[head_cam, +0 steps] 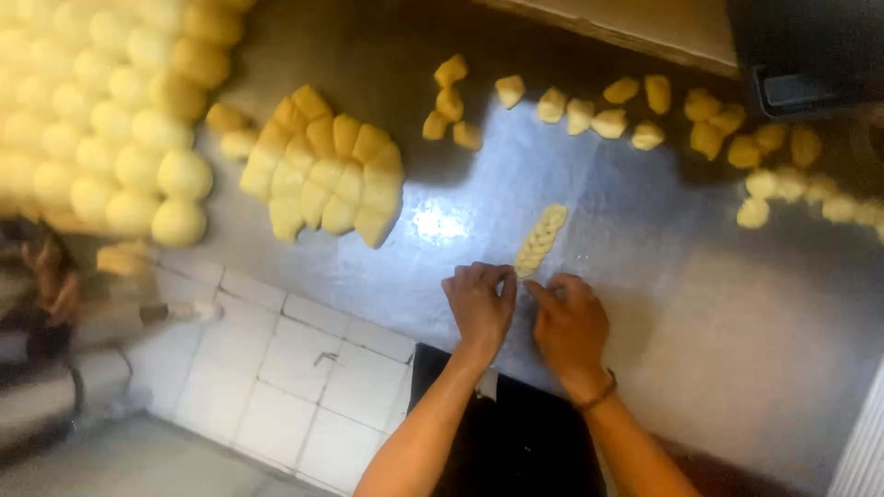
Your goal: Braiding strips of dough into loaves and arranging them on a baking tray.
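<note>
One braided dough strip (pixel 540 240), long axis pointing away from both hands.

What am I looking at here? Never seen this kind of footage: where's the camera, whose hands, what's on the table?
There is one picture, from a camera worn on a person's head, looking down. No machine: two bare hands, the left hand and the right hand, meet at the near end of a pale yellow braided dough strip on a shiny steel table. Farther back lie small cut yellow dough chunks, a block of cut dough wedges, and round dough balls in rows at the left. White floor tiles show below.
</note>
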